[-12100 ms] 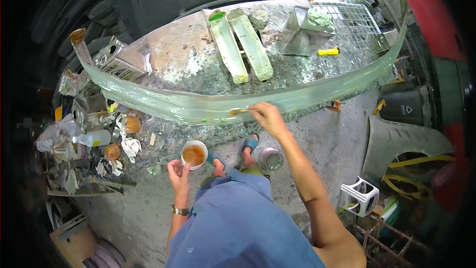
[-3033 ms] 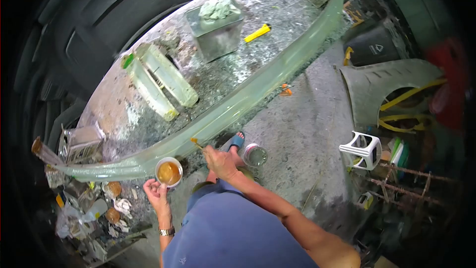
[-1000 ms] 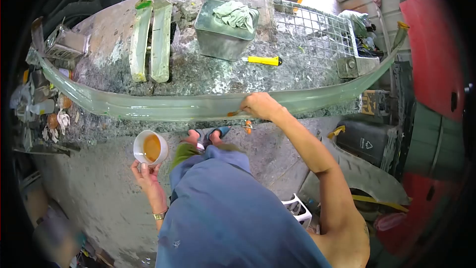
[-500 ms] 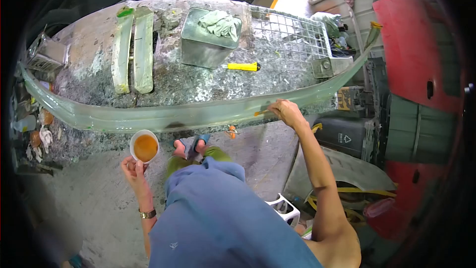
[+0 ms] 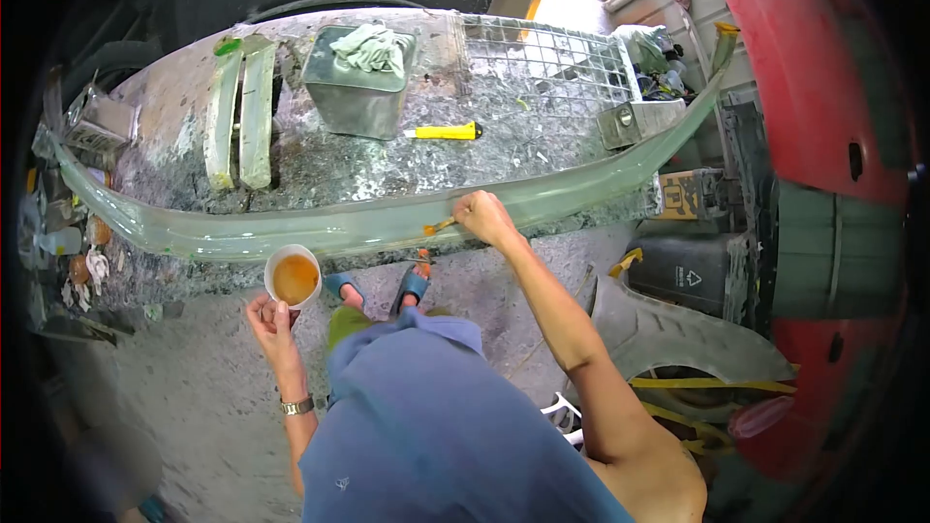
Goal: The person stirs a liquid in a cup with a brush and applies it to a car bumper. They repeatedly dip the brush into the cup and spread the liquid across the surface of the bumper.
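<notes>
In my left hand [image 5: 272, 320] is a white cup [image 5: 274, 261] with amber liquid [image 5: 295, 281] in it, held by fingers and thumb just off the table's near edge. My right hand [image 5: 483, 217] grips a small brush [image 5: 438, 227], its orange-stained bristles right at the surface of a long, curved, pale green translucent panel [image 5: 581, 184]. This glossy panel runs along the near side of the table, and its right end rises up past the table's corner.
On the stained worktable [image 5: 174, 126] stand a metal tin [image 5: 354, 111] topped by a white cloth [image 5: 373, 46], a yellow utility knife [image 5: 446, 131] and two pale strips [image 5: 257, 116]. A wire grid [image 5: 552, 58] lies at the back right. Red panels [image 5: 799, 68] and a grey fender [image 5: 668, 339] stand right.
My right hand has moved left along the panel with the brush. The cup in my left hand has shifted slightly right. My feet have stepped apart, and the view has shifted.
</notes>
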